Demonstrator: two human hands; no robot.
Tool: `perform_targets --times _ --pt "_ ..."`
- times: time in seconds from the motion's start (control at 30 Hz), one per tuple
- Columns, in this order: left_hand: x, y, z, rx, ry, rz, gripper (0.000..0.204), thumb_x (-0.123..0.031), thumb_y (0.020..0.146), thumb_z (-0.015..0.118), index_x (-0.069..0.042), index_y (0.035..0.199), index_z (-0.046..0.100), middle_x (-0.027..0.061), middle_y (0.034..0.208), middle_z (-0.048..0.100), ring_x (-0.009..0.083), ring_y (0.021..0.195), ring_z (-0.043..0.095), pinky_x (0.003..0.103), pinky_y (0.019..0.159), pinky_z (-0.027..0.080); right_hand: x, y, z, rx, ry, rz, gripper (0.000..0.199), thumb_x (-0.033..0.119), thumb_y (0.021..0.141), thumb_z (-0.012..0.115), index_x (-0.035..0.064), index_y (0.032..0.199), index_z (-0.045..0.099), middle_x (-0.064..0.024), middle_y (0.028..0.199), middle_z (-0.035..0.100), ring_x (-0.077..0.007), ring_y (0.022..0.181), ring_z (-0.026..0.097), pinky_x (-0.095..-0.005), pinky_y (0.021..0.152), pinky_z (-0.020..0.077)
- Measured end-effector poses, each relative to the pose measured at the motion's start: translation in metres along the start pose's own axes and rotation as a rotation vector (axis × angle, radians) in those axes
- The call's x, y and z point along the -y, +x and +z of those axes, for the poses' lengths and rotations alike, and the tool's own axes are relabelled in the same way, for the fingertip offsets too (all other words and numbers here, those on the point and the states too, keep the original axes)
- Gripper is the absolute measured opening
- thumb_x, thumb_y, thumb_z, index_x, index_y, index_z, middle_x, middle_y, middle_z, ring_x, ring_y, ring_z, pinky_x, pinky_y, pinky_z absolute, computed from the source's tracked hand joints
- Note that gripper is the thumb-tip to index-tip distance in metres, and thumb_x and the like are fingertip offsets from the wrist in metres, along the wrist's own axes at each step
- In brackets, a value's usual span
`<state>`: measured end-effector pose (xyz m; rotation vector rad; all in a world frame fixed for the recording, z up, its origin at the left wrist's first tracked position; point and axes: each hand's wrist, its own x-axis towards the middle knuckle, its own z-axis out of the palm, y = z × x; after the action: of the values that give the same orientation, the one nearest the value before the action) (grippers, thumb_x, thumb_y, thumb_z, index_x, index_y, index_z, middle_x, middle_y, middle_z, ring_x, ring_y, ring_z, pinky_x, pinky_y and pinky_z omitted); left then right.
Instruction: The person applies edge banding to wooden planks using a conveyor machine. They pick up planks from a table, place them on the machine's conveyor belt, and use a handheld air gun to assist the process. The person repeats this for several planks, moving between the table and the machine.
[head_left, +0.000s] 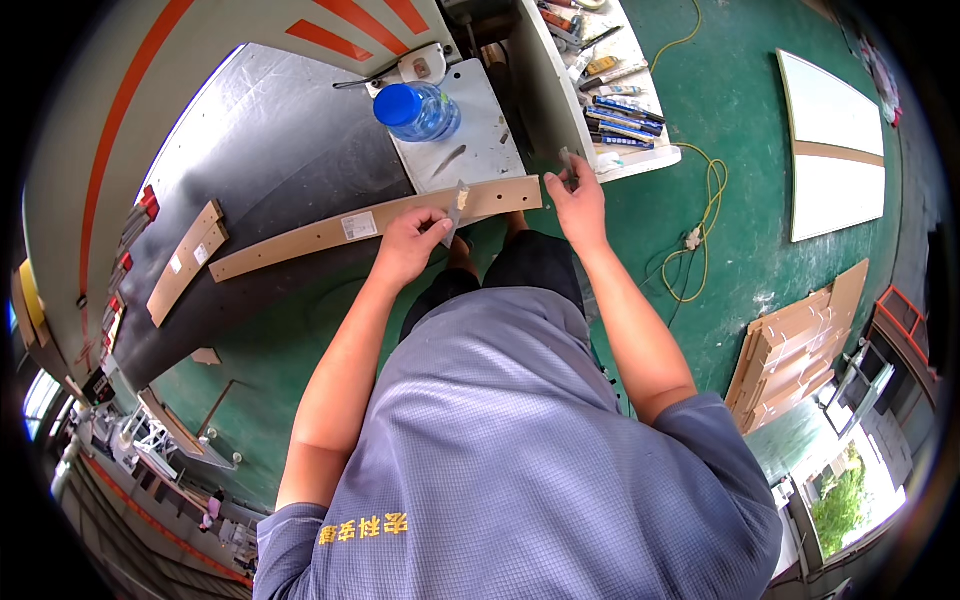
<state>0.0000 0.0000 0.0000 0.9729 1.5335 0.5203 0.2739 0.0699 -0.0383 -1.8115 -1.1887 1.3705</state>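
My left hand [408, 246] is closed on a thin flat grey scraper [455, 214] with a tan smear of paste on its blade. The scraper is held over a long narrow tan board [290, 243], which has a white label and a few dark holes toward its right end. Just past that right end, my right hand [580, 207] pinches a small greyish piece [568, 168] between thumb and fingers; its kind I cannot make out. Behind the board stands a clear plastic jar with a blue lid [400, 106], on a white metal surface [430, 165].
A shorter labelled board [187, 262] lies on the black table [290, 120] to the left. At the upper right, a white tray [640, 158] holds several pens and tools. A yellow cable [716, 215] coils on the green floor, near stacked brown boards [795, 345] and a white panel [835, 190].
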Motion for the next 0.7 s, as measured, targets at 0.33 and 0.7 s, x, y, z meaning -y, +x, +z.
perform_targets --times 0.33,0.7 --pt "0.001 0.003 0.0 -0.005 0.009 0.013 0.015 -0.016 0.097 0.067 0.0 0.096 0.069 -0.0018 0.081 0.062 0.0067 0.075 0.054 0.024 0.068 0.043 0.012 0.003 0.0 -0.094 -0.147 -0.168 0.061 0.017 0.077 0.082 0.0 0.131 0.058 -0.0056 0.097 0.057 -0.0129 0.074 0.047 -0.0273 0.069 0.0466" --pt "-0.001 0.001 -0.001 -0.002 0.023 0.008 0.015 -0.015 0.097 0.067 0.0 0.096 0.069 -0.0011 0.081 0.062 0.0071 0.075 0.054 0.024 0.068 0.043 0.004 -0.007 0.002 -0.083 -0.101 -0.119 0.052 0.013 0.084 0.075 -0.0017 0.13 0.058 -0.0028 0.095 0.055 -0.0089 0.071 0.046 -0.0245 0.068 0.0457"
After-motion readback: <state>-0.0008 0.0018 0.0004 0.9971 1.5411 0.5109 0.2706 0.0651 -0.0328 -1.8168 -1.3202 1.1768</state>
